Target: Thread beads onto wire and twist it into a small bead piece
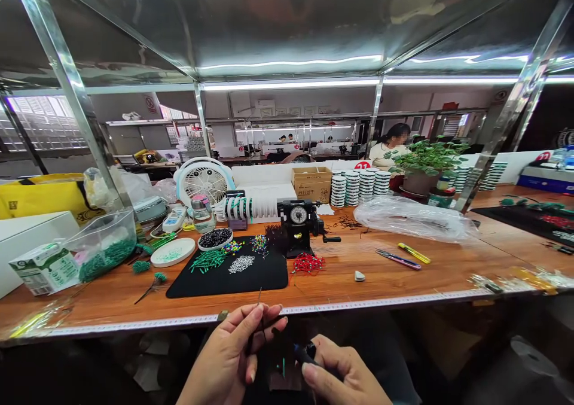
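My left hand (233, 348) is below the table's front edge, its fingers pinched on a thin dark wire stem (259, 300) that points up. My right hand (343, 374) is beside it, low in the view, closed on a small dark blue-black tool or piece (306, 353). A short green bit (283, 367) shows between the hands. Just beyond them, on the wooden table (403, 279), lies a black mat (233, 276) with piles of green beads (207, 261), white beads (241, 264) and coloured pins (308, 264).
A black hand-crank counter machine (299, 227) stands behind the mat. Scissors (398, 259), a yellow cutter (414, 253), a clear plastic bag (412, 218), stacked white reels (359, 186), a small fan (202, 180), a cardboard box (311, 183) and a potted plant (426, 166) are around. A person sits beyond.
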{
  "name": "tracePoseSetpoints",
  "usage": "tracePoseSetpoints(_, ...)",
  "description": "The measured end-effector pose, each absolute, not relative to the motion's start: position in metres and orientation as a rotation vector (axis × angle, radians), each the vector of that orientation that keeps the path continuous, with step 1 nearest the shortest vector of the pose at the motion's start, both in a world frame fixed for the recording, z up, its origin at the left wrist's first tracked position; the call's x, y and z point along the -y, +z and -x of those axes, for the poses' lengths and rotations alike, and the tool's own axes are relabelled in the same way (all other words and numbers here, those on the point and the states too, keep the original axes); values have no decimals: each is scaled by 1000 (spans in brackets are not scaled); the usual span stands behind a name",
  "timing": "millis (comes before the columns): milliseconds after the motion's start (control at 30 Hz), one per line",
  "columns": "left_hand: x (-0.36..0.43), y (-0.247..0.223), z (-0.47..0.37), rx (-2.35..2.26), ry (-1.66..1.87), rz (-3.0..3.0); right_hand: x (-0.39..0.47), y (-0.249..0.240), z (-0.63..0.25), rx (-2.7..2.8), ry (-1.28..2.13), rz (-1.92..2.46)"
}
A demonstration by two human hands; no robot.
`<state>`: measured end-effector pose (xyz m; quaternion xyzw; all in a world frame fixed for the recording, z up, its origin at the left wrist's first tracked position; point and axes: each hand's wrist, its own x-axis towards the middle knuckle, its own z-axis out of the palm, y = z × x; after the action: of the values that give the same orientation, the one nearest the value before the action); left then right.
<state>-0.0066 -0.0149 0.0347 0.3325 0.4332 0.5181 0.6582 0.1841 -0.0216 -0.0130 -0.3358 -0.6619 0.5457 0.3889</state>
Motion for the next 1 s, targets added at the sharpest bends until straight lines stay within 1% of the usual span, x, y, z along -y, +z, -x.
tracePoseSetpoints(200, 19, 37, -2, -962, 1125, -615, 16, -19, -173, 1580, 951, 978)
tracePoseSetpoints(267, 20, 36, -8, -971, 1110, -613, 14, -12, -165, 1574, 896, 993)
tracePoseSetpoints(400, 21, 31, -14, -1036, 1117, -688, 10, 4, -153, 1565, 999, 985)
tracePoseSetpoints(500, 19, 26, -8, -1116, 1070, -886, 8, 11, -154, 1513, 1116, 964)
tracePoseSetpoints(667, 18, 22, 5, -1212, 913, -1378, 8, 14, -165, 1548, 1067, 1027)
tracePoseSetpoints(733, 18, 19, 7, -1153, 878, -1374, 8, 14, -168, 1579, 1067, 1013)
tracePoseSetpoints(867, 17, 14, 9, -1023, 830, -1177, 9, 14, -171, 1606, 1169, 927)
tracePoseSetpoints(1000, 21, 19, 9, -930, 937, -1160, 10, 15, -172, 1561, 1182, 884)
